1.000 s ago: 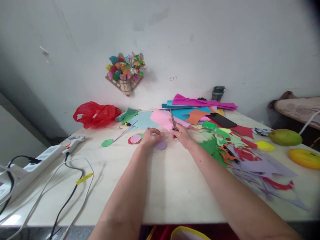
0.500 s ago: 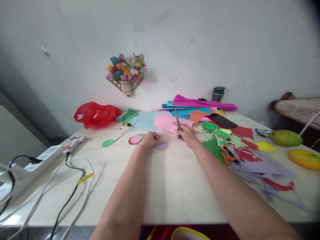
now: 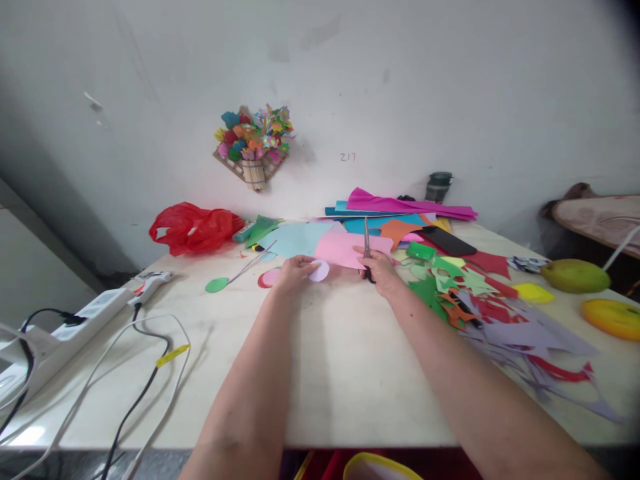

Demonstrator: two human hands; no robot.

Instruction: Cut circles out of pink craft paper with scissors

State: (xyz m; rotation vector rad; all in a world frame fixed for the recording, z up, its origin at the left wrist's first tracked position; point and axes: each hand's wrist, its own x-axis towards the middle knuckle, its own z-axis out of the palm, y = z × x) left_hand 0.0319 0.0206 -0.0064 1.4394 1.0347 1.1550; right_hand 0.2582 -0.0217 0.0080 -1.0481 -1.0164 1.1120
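Between the fingertips of my left hand [image 3: 296,271] is a pale purple paper circle [image 3: 319,271], held by its left edge. My right hand [image 3: 379,269] grips a pair of scissors [image 3: 367,243] by the handles, blades pointing away from me. Beyond the scissors lies a pink paper sheet [image 3: 345,249], overlapping a light blue sheet [image 3: 297,241]. Just left of my left hand, a pink paper circle [image 3: 271,277] rests on a red one, partly covered by that hand. A green paper circle [image 3: 217,285] with a thin strip beside it lies farther left.
Paper scraps [image 3: 520,333] in several colours spread at the right, near a black phone [image 3: 447,241] and two mango-like fruits [image 3: 575,275]. A red plastic bag [image 3: 195,228] sits at the back left. A power strip [image 3: 75,340] with cables [image 3: 150,387] takes up the left side.
My left hand has raised the purple circle off the table and tilted it. My right hand has shifted slightly right, and the scissors now point more straight ahead.
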